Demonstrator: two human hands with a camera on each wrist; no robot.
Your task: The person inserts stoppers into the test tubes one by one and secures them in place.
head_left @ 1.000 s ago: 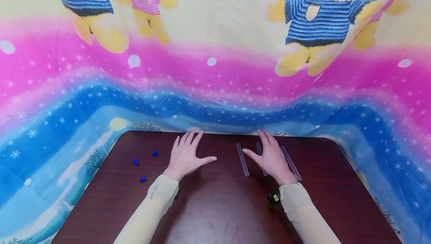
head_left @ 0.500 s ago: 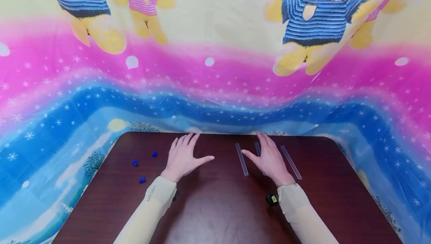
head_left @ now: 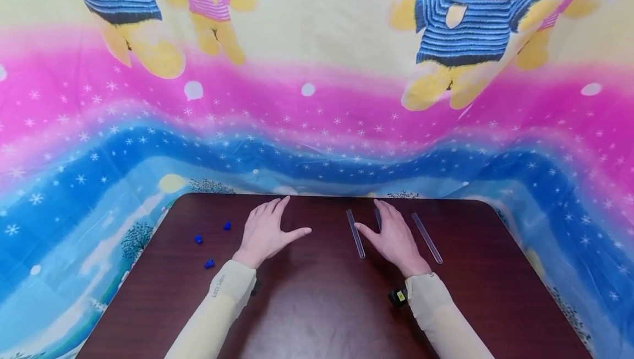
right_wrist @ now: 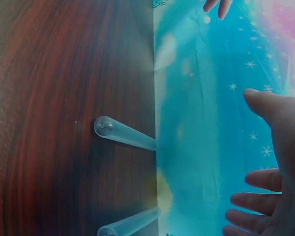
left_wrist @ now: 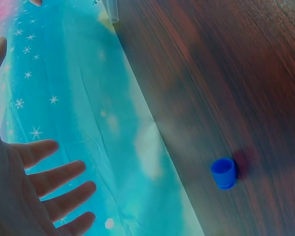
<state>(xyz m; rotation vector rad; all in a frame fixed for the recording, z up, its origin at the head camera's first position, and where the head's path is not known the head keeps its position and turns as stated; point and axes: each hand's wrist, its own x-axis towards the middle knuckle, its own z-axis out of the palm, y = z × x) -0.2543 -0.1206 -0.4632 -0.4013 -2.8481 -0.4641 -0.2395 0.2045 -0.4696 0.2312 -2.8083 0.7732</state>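
Note:
In the head view my left hand [head_left: 263, 233] hovers over the far part of the table, fingers spread and thumb out, holding nothing. Left of it lie three small blue caps [head_left: 209, 264]; the left wrist view shows one cup-shaped blue cap [left_wrist: 223, 173] with its hollow end visible. My right hand [head_left: 397, 240], also spread and without anything in it, is above three clear test tubes. It partly hides the middle test tube [head_left: 378, 219], between the left test tube [head_left: 355, 234] and the right test tube [head_left: 427, 238]. Rounded tube [right_wrist: 104, 126] ends show in the right wrist view.
The dark wood-grain table [head_left: 317, 315] has rounded far corners. Right behind its far edge hangs a printed cloth [head_left: 317, 122] with bears and snowflakes. A small black device [head_left: 398, 297] sits at the right cuff.
Both hands drift slightly toward the near side and to the left, still spread. The head view shifts a little. Caps and test tubes stay in place on the table.

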